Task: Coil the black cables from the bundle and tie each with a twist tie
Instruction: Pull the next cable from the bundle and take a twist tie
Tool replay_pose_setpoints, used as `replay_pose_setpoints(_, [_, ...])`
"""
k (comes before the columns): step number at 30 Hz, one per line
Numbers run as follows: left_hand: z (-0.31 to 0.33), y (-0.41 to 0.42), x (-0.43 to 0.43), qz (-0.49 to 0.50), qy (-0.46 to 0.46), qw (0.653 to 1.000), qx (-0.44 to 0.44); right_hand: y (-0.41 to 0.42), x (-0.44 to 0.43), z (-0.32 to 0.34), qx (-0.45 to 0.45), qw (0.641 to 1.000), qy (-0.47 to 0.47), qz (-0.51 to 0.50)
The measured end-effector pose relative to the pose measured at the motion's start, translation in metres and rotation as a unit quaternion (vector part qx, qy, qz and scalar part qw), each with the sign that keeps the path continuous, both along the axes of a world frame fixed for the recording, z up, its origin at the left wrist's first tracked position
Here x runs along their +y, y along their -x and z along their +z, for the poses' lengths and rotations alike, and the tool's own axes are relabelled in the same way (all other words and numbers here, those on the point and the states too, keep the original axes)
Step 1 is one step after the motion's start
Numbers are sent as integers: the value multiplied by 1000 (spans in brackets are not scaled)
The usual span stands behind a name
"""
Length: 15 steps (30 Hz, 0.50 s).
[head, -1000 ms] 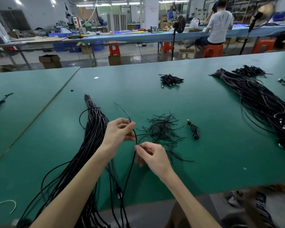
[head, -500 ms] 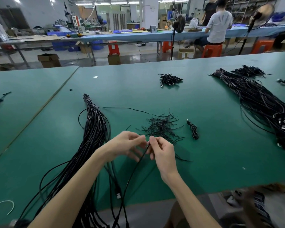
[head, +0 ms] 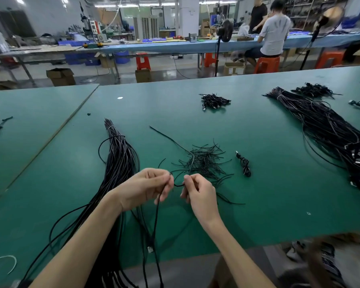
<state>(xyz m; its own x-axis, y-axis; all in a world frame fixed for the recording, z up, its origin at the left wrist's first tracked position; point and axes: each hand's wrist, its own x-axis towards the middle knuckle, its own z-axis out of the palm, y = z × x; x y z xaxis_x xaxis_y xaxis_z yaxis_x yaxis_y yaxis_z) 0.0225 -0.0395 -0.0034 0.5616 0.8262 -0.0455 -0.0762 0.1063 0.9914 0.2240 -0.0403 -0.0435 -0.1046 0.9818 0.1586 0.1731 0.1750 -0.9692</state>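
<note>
Cable [head: 157,206], pinched by my left hand [head: 141,190] and right hand [head: 200,194] just above the desk [head: 279,183] beside the bundle [head: 121,163], trails its far end through the loose ties [head: 204,161], which may snag and scatter as I coil.

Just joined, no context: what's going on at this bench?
A person holds one black cable beside the bundle on the green table. The left hand and right hand both pinch it, a small loop between them; no full coil yet. The twist ties lie loose just beyond the hands, with one coiled cable to their right.
</note>
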Motion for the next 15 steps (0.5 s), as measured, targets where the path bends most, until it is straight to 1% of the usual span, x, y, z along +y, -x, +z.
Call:
replay_pose_setpoints(2, [-4, -4, 5, 79, 3, 996, -43, 1, 0, 0, -12, 1000, -1, 13])
replay_pose_setpoints(6, [-18, -10, 12, 194, 53, 973, -110, 0, -2, 2, 10, 999, 12, 36])
replay_pose_setpoints(7, [-22, -11, 12, 223, 64, 964, -127, 1, -2, 2, 5, 998, 15, 53])
replay_pose_setpoints(9, [-28, -11, 10, 270, 77, 947, -157, 2, -3, 0, -32, 996, 11, 88])
replay_pose_setpoints(11, [-30, -13, 8, 282, 82, 937, -192, 2, -4, -1, -74, 991, 6, 112])
replay_pose_setpoints(13, [-28, -17, 7, 258, 87, 929, -249, 1, -4, -1, -106, 987, 10, 123])
replay_pose_setpoints(15, [-25, -18, 7, 229, 95, 915, -318, 1, -4, -1, -133, 982, 9, 135])
